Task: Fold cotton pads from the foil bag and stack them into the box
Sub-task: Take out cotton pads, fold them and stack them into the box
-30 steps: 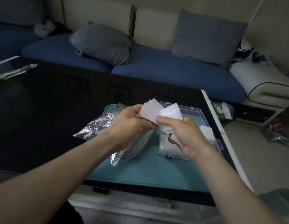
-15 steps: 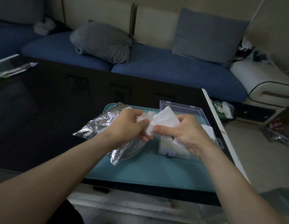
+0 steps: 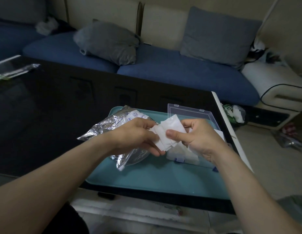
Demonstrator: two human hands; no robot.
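Fingers of left hand (image 3: 136, 134) & right hand (image 3: 196, 135) pinch white, creased cotton pads (image 3: 169, 132) above clear box (image 3: 189, 114).

The crinkled silver foil bag (image 3: 104, 127) looks metallic and shiny, its creases catching light. The white cotton pads (image 3: 165, 134) look soft, matt and fibrous. The clear rectangular plastic box (image 3: 189, 112) is smooth and see-through, with small blue plastic clasps. The teal tray (image 3: 155, 179) has a smooth, faintly sheened surface. The black table (image 3: 45, 107) is glossy and mirror-like. The blue sofa (image 3: 180, 73) and grey cushions are matt woven cloth.
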